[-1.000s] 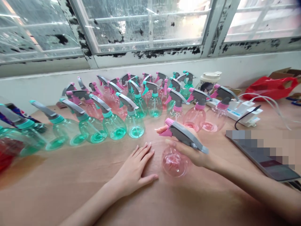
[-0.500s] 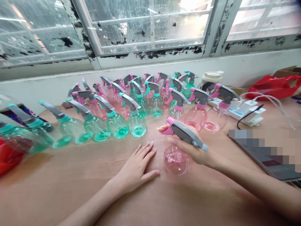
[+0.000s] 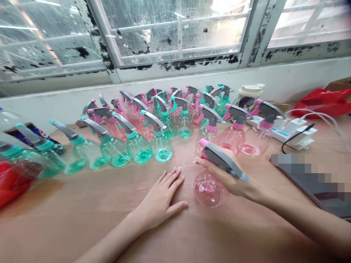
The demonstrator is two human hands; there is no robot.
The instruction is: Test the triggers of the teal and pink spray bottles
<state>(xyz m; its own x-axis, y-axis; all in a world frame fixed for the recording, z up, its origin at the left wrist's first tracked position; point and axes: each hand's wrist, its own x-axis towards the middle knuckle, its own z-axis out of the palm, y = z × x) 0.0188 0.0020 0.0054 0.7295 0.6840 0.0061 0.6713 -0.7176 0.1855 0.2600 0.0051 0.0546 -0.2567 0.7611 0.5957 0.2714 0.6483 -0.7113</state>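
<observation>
My right hand [image 3: 229, 175] is wrapped round the neck and trigger of a pink spray bottle [image 3: 210, 191] with a grey and pink spray head. The bottle stands at the middle right of the table, and its trigger is hidden by my fingers. Flat on the wood to its left lies my left hand [image 3: 161, 199], fingers spread, holding nothing. Beyond it runs a row of green spray bottles [image 3: 162, 149]. Just behind the held bottle stand pink spray bottles [image 3: 233, 138], the nearest partly covered by its spray head.
More green and pink bottles crowd the back by the window wall. At the right are a lidded paper cup [image 3: 248, 96], a power strip [image 3: 294, 133] with cables, a red plastic bag [image 3: 323, 104] and a dark, partly blurred-out device [image 3: 301, 182]. Another red bag [image 3: 12, 182] lies far left.
My right fingers have gone from stretched out to curled in over the trigger of the pink spray bottle. The whole view has shifted slightly. My left hand stays flat.
</observation>
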